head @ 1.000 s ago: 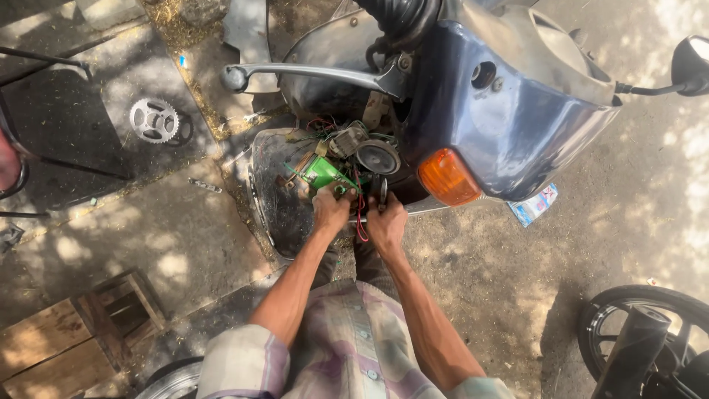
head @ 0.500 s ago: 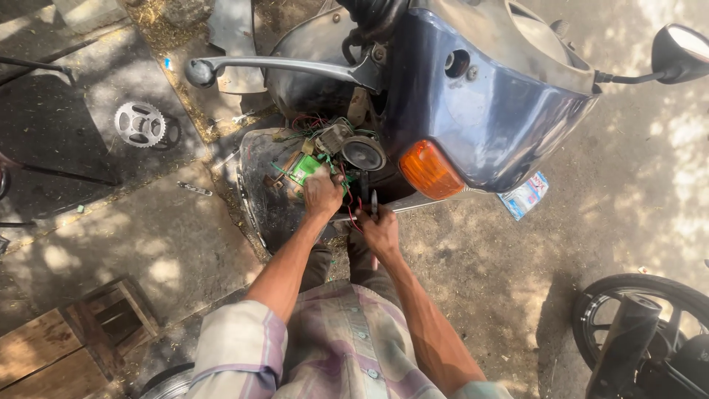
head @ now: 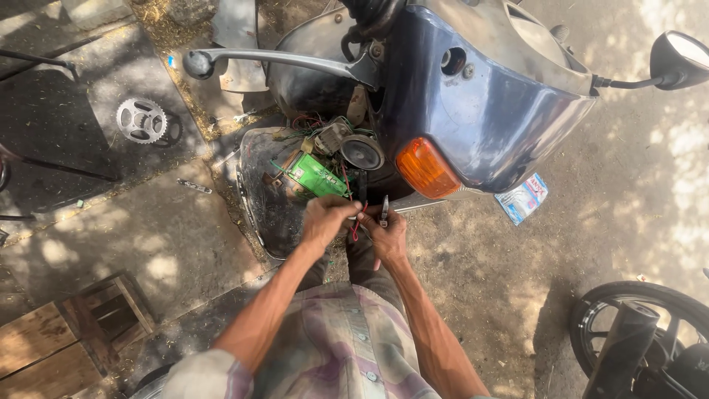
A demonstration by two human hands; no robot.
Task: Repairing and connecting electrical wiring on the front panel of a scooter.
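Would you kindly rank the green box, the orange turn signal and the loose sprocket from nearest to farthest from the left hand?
From the left hand:
1. Green box, just above it.
2. Orange turn signal, up and right.
3. Sprocket, on the ground, far left.

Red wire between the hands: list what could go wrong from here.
1. The right hand holds a small metal tool close to the left hand on the red wire; a slip could nick a finger or cut the wire.
2. More loose wires and a green part sit exposed just above; a tug might pull another connection free.
3. The orange turn signal is near the right hand, so a jerk could knock it.
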